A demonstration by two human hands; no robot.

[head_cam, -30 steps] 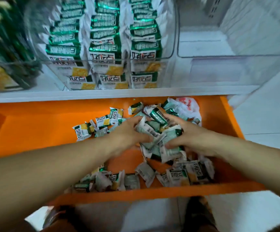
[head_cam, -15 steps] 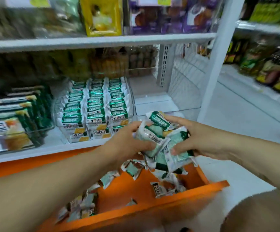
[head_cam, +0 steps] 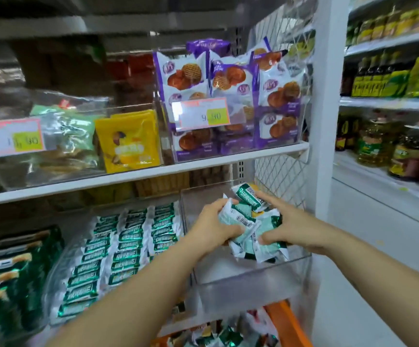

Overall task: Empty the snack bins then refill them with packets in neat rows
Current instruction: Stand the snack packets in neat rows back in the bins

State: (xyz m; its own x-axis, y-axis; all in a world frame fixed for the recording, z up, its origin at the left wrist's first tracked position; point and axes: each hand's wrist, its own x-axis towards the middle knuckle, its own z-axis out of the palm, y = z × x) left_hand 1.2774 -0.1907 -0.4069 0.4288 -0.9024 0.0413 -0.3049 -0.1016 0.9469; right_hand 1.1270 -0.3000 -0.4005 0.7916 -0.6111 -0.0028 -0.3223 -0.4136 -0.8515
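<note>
- i'm cupping a loose bundle of packets point(head_cam: 249, 225) between my left hand point(head_cam: 212, 227) and right hand point(head_cam: 289, 227), both closing inward on it so nothing is slipping out.
- the bundle is hanging over the empty clear bin point(head_cam: 243, 284), low enough to be set inside it.
- just left of that bin, the filled bin point(head_cam: 118, 249) is showing three neat rows, the pattern i'm judging i should copy.
- below the empty bin, the orange tray point(head_cam: 288, 324) is holding the remaining loose packets.
</note>
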